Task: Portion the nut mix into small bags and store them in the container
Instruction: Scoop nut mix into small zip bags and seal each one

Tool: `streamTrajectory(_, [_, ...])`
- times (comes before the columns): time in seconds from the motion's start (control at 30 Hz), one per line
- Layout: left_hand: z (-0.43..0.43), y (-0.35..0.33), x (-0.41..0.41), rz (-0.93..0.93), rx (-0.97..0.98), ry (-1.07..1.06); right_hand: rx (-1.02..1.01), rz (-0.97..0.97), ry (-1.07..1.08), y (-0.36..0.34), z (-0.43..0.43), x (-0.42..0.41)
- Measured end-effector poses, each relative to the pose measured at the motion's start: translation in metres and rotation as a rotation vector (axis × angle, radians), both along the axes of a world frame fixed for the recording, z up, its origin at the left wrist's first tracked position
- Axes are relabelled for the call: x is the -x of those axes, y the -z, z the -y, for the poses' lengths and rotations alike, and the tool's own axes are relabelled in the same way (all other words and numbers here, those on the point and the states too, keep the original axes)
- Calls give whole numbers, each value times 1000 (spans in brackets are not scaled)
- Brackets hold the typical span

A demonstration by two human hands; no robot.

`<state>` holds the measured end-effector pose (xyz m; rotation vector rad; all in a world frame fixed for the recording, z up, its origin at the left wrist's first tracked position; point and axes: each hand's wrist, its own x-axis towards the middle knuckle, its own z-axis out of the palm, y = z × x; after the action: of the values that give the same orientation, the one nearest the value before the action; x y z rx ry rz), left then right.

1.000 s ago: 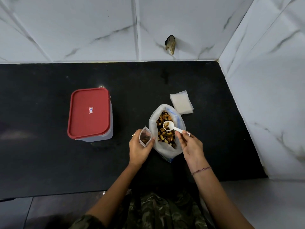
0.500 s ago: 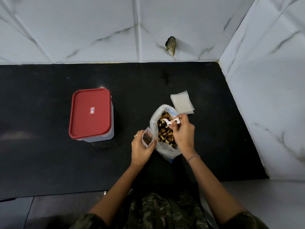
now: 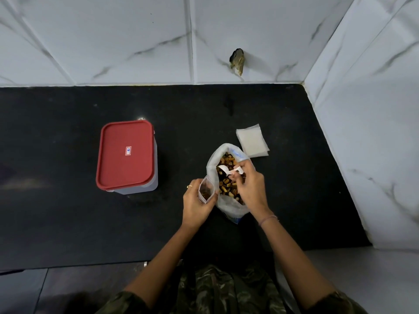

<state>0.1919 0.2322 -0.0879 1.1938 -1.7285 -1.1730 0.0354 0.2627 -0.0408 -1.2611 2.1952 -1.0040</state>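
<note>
A black counter (image 3: pixel 68 223) runs to a back wall (image 3: pixel 113 37) of white marble-veined tiles and butts against a side wall (image 3: pixel 367 132) of the same tile on the right, forming a corner. A dark, ragged hole (image 3: pixel 237 61) breaks the back wall just above the counter. Near the middle stands the big bag (image 3: pixel 227 205), its mouth open on the nut mix (image 3: pixel 226 186). The right hand (image 3: pixel 251 189) reaches into it, fingers pinching the handle of a white scoop (image 3: pixel 224 170) whose bowl lies among the nuts. Just left of the big bag, touching its side, the left hand (image 3: pixel 195 207) grips a small bag (image 3: pixel 206 191) upright with its mouth open – a few nuts show dark at the bottom. A flat stack of empty bags (image 3: pixel 251 142) lies just behind the big bag, toward the corner. The container (image 3: pixel 133 188) stands well apart to the left, its red lid (image 3: pixel 127 155) on. Wide bare counter stretches left of the container and between it and the hands; on the right the side wall slants close to the big bag – little room there. The counter's front edge crosses below the forearms, with grey floor tiles (image 3: pixel 22 291) beyond it at lower left.
</note>
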Motion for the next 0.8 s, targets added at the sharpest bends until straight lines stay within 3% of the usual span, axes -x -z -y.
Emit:
streamTrajectory(0.1, [-1, 0, -1, 7, 11, 9, -27, 318, 142, -8, 0, 9])
streamTrajectory(0.27, [-1, -2, 0, 19, 15, 20, 41, 903, 575, -8, 5, -6])
streamTrajectory(0.5, [0, -4, -2, 13, 0, 6, 191, 1184, 790, -20, -3, -2])
streamTrajectory(0.63, [3, -8, -3, 141, 20, -107, 171, 1436, 864, -32, -7, 5])
streamTrajectory(0.8, [15, -20, 2, 189, 55, -204, 175, 1616, 849, -48, -12, 2])
